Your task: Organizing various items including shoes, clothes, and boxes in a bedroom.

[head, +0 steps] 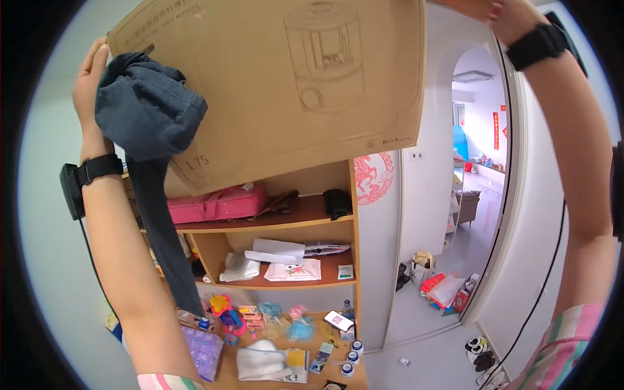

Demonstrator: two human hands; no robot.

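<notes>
A large cardboard box point(243, 87), printed with a line drawing of an appliance, is raised high in front of me, above the shelves. My left hand point(90, 83) presses on its left side, with the fingers at the upper left corner. Dark blue cloth point(151, 107) lies against the box by that hand, and a long strip of it hangs down past the shelves. Past the box's upper right edge is my right hand point(502, 17), cut off by the picture's top; its fingers are mostly hidden, so its hold is unclear.
Behind the box stands a wooden shelf unit point(292, 225) holding a pink bag point(219, 202) and papers. Below, a wooden desktop point(287, 336) carries toys, a white cloth point(261, 360), a phone point(339, 321) and several small jars. At right, bags and shoes point(480, 353) lie on the floor by a doorway.
</notes>
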